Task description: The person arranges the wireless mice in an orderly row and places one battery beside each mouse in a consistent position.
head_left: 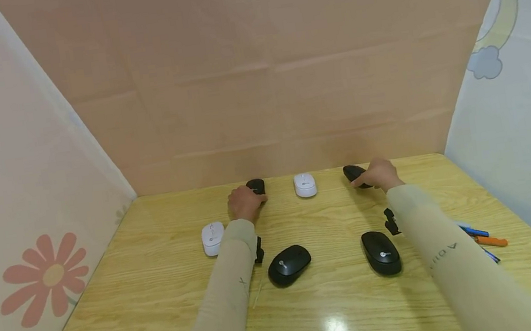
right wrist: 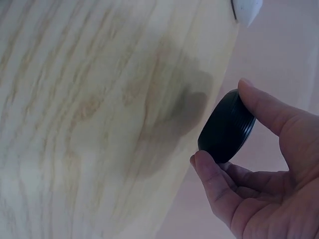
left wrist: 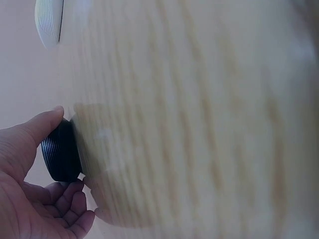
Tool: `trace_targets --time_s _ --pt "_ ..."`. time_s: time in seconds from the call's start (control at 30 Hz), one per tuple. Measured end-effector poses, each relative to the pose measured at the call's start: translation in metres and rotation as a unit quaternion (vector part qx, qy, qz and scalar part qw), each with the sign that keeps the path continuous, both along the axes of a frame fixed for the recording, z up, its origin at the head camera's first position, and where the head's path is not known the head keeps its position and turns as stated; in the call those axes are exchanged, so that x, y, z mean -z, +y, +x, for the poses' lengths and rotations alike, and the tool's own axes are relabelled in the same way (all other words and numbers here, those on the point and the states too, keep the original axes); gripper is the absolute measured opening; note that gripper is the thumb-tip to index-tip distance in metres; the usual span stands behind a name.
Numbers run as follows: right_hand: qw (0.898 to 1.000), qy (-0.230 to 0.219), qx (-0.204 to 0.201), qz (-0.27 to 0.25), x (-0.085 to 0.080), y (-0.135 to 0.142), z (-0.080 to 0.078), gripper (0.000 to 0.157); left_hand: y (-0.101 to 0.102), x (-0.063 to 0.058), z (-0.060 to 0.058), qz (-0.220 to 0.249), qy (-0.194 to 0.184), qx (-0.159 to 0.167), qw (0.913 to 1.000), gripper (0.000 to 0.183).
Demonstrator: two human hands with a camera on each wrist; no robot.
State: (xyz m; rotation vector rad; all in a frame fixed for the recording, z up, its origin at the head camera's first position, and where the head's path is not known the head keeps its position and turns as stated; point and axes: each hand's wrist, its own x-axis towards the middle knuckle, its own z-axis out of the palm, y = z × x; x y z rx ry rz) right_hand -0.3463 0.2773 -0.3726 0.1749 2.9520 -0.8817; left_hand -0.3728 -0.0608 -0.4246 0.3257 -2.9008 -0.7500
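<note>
At the back of the table my left hand (head_left: 244, 202) grips a black computer mouse (head_left: 256, 186) by its sides. In the left wrist view the thumb and fingers pinch that mouse (left wrist: 61, 152) close to the wood; whether it touches is hard to tell. My right hand (head_left: 380, 174) holds another black mouse (head_left: 354, 174), tilted, near the back edge. The right wrist view shows this mouse (right wrist: 227, 128) between thumb and fingers, raised off the wood with its shadow apart from it. Between the hands sits a white mouse (head_left: 305, 185).
A second white mouse (head_left: 213, 238) lies left of the left forearm. Nearer to me are two more black mice, one left of centre (head_left: 289, 265) and one by the right sleeve (head_left: 381, 252). Several pens (head_left: 491, 241) lie right of the right forearm. A tan backdrop (head_left: 272, 103) rises behind the table.
</note>
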Motion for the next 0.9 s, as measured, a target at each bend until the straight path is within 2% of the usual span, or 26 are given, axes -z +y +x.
trace_targets --time_s 0.13,0.3,0.57,0.9 --pt "1.0 0.006 0.006 -0.002 0.005 -0.002 -0.002 0.036 0.0 -0.002 0.001 0.002 0.002 0.005 1.0 0.058" --pt "1.0 0.008 0.019 0.017 0.008 -0.007 -0.002 0.044 -0.002 -0.006 0.006 0.004 0.005 0.019 0.9998 0.057" --pt "0.999 0.011 0.028 0.033 0.01 -0.011 -0.003 0.05 -0.003 -0.005 0.006 0.009 0.007 0.025 0.9996 0.057" --pt "0.998 0.032 0.041 0.048 0.017 -0.013 -0.004 0.039 -0.001 -0.008 0.009 -0.001 0.002 0.019 0.9998 0.061"
